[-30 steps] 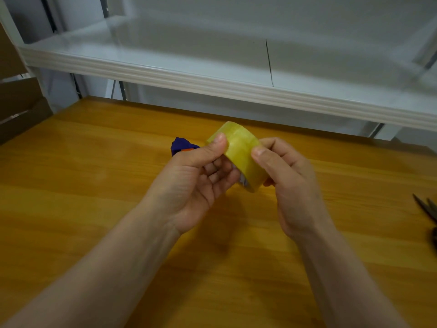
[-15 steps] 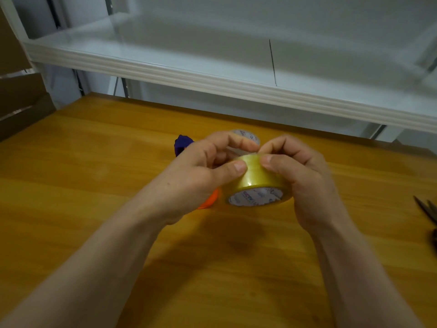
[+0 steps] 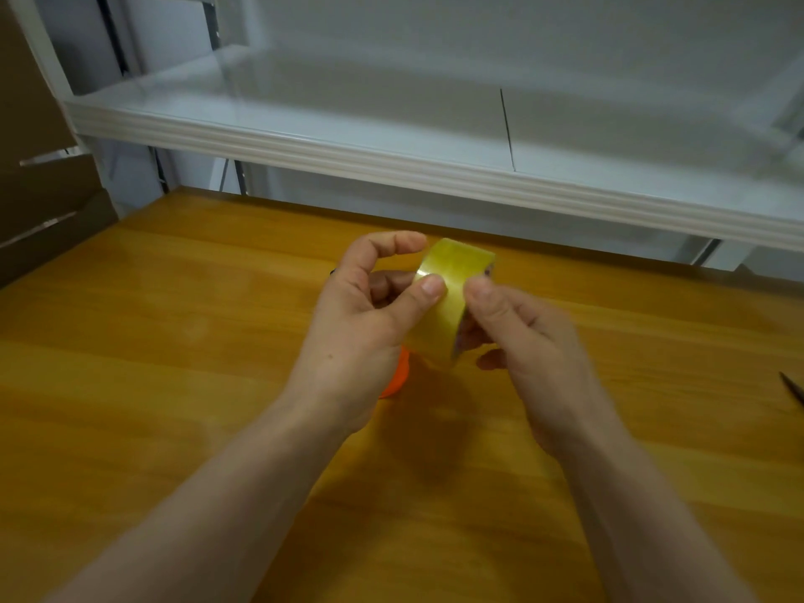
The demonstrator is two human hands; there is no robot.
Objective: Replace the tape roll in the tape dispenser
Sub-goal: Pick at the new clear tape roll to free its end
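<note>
A yellowish clear tape roll (image 3: 450,293) is held upright on edge above the wooden table (image 3: 174,341), between both hands. My left hand (image 3: 361,328) grips it with the thumb on the outer band and the fingers curled over the top. My right hand (image 3: 522,341) pinches the roll's right rim with thumb and fingers. Under my left hand only an orange part of the tape dispenser (image 3: 393,378) shows; the remainder is hidden.
A white shelf (image 3: 391,163) juts out over the table's far edge. Brown cardboard (image 3: 39,198) stands at the far left. The dark tips of scissors (image 3: 792,391) lie at the right edge of the table.
The roll has been turned from lying nearly flat, with its printed core facing me, back up on edge. Both hands shifted their grip around it; the dispenser's blue part is now hidden.
</note>
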